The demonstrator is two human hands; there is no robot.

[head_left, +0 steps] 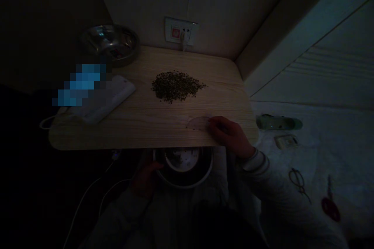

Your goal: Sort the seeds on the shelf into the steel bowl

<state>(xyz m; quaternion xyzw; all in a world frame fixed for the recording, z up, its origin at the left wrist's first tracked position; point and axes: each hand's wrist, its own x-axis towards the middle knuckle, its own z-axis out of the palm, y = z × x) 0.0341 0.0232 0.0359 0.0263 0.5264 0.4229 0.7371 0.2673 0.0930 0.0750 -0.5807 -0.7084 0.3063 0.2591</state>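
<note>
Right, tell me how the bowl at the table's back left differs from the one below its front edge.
The steel bowl sits at the table's back left, untouched; the lower bowl has the left hand at its rim. The steel bowl looks shiny inside; the lower bowl is dark around a bright round middle with dark bits in it. Both are round and open-topped.

Dim room, pale wall (146, 4) with socket plate (181, 31) above a wood-grain table (140, 134).
</note>
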